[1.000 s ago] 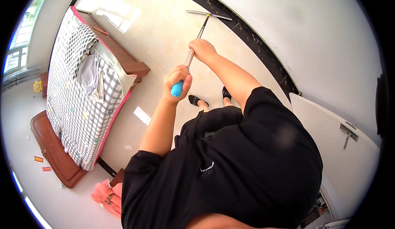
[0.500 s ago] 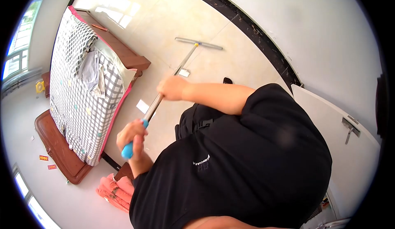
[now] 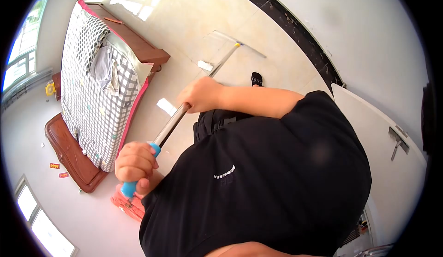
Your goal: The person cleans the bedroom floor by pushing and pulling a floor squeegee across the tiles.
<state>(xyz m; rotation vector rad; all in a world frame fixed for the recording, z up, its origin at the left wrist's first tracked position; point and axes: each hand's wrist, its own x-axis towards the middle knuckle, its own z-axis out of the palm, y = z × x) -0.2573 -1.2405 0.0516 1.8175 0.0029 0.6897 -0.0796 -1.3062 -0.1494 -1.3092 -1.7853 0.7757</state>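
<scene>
A long-handled floor squeegee [image 3: 171, 124] slants across the view, its metal pole running from lower left to upper right. My left hand [image 3: 136, 164] is closed around the blue grip at its near end. Farther along, my right hand [image 3: 202, 94] wraps the bare pole, knuckles up. At the far end, a thin wide bar [image 3: 251, 50] meets the pole at a yellow joint and lies on the pale tiled floor [image 3: 194, 35]. The bar is partly blurred.
A bed [image 3: 99, 114] with a checked cover and wooden frame stands at left. My foot [image 3: 256, 79] in dark patterned footwear is near the pole. A white door [image 3: 374, 137] is at right, and a dark skirting [image 3: 295, 40] edges the wall. Pink cloth [image 3: 127, 205] lies behind my left hand.
The squeegee's bar has moved to the right across the floor. My left hand has shifted down and left, my right hand slightly up and right. More of my foot shows.
</scene>
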